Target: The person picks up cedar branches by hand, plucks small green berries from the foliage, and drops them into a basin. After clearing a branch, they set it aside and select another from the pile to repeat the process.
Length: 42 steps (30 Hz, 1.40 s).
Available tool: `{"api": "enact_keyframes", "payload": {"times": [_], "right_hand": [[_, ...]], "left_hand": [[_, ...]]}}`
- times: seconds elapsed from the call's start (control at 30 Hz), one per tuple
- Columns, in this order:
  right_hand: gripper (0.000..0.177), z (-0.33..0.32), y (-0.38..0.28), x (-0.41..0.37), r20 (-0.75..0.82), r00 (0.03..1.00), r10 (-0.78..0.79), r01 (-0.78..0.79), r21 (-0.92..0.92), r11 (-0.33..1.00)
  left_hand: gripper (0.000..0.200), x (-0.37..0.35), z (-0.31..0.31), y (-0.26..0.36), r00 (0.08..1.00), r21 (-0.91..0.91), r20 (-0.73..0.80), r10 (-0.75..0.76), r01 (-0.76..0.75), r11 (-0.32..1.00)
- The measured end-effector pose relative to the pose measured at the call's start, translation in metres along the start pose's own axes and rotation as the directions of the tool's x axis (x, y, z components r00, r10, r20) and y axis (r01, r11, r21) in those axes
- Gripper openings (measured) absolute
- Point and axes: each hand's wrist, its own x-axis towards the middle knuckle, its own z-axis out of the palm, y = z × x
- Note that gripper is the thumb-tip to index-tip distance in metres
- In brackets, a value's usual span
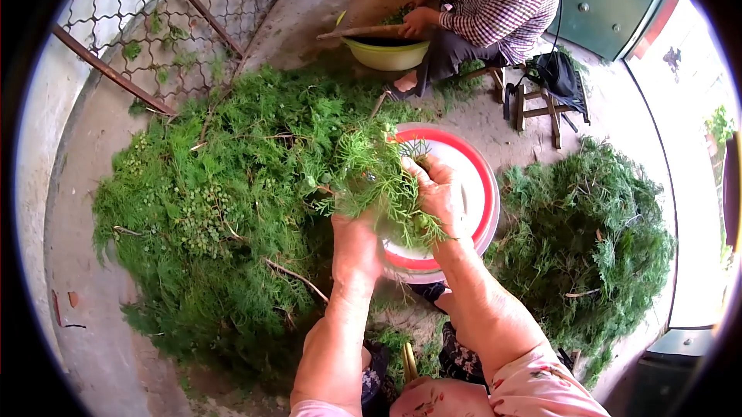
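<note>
Now the right hand (pixel 442 194) pinches a leafy sprig (pixel 372 160), thumb uppermost, partly over the basin (pixel 490 193); the left hand (pixel 357 238) is just under the sprig, its grip too hidden to tell.

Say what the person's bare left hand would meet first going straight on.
The left hand would probably meet the green, feathery leafy sprigs directly ahead; depth is unclear, they may be touching.

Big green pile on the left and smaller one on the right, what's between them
The head view shows a red-rimmed basin there, green sprigs, the left hand and the right hand.
</note>
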Motion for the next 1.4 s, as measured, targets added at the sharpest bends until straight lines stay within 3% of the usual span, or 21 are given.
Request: {"api": "enact_keyframes", "payload": {"times": [0.23,0.33,0.37,0.4,0.47,0.53,0.57,0.63,0.87,0.97,1.2,1.27,1.3,1.4], "right_hand": [[0.021,0.003,-0.002,-0.004,-0.013,1.000,0.004,-0.004,0.006,1.000],[0.024,-0.003,0.016,0.006,-0.118,0.992,-0.032,0.017,-0.128,0.992],[0.025,-0.009,0.008,0.016,-0.353,0.935,-0.025,-0.088,-0.302,0.949],[0.022,-0.016,-0.047,0.004,-0.324,0.923,0.209,-0.270,-0.156,0.950],[0.020,-0.042,-0.029,0.027,-0.168,0.982,0.087,-0.064,0.139,0.988],[0.018,-0.041,-0.019,0.022,-0.115,0.989,0.097,-0.071,0.215,0.974],[0.017,-0.036,-0.020,0.018,-0.092,0.982,0.166,-0.127,0.329,0.936],[0.015,-0.031,-0.026,0.009,-0.005,0.969,0.247,-0.227,0.372,0.900],[0.020,-0.025,-0.016,-0.004,0.240,0.898,0.369,-0.427,0.270,0.863],[0.020,-0.018,-0.014,-0.010,0.299,0.901,0.315,-0.386,0.219,0.896],[0.021,-0.011,-0.018,-0.016,0.408,0.854,0.322,-0.405,0.134,0.904],[0.018,-0.009,-0.024,-0.016,0.246,0.935,0.256,-0.291,0.117,0.949],[0.017,-0.009,-0.025,-0.015,0.130,0.968,0.214,-0.231,0.129,0.964],[0.017,-0.029,-0.043,-0.001,-0.120,0.993,0.010,-0.010,0.001,1.000]], "left_hand": [[0.037,-0.002,-0.001,0.003,1.000,-0.033,0.014,-0.014,0.015,0.999],[0.038,-0.007,0.004,0.009,0.997,-0.005,0.000,-0.078,0.078,0.997],[0.039,-0.011,-0.001,0.013,0.997,-0.046,0.027,-0.066,0.068,0.997],[0.036,-0.017,-0.003,0.023,0.995,-0.007,0.089,-0.048,0.049,0.999],[0.025,-0.011,-0.018,0.016,0.998,-0.008,-0.013,0.069,-0.069,0.998],[0.022,-0.001,-0.029,0.015,0.998,-0.030,-0.043,0.046,-0.047,0.998],[0.015,0.003,-0.033,0.017,0.998,0.081,-0.059,0.027,-0.022,0.996],[0.008,0.006,-0.014,0.020,0.972,-0.120,-0.228,0.049,-0.078,0.990],[0.015,0.013,-0.024,0.018,0.929,-0.152,-0.369,0.032,-0.094,0.984],[0.015,0.015,-0.026,0.013,0.938,-0.109,-0.331,0.101,-0.144,0.984],[0.019,0.013,-0.018,0.010,0.984,-0.100,-0.158,0.080,-0.097,0.990],[0.019,0.007,-0.016,0.012,0.987,-0.058,-0.148,0.068,-0.077,0.995],[0.017,0.006,-0.016,0.012,0.975,-0.018,-0.222,0.030,-0.034,0.999],[0.011,0.004,-0.032,0.015,0.998,-0.083,-0.003,0.069,-0.069,0.994]]}}
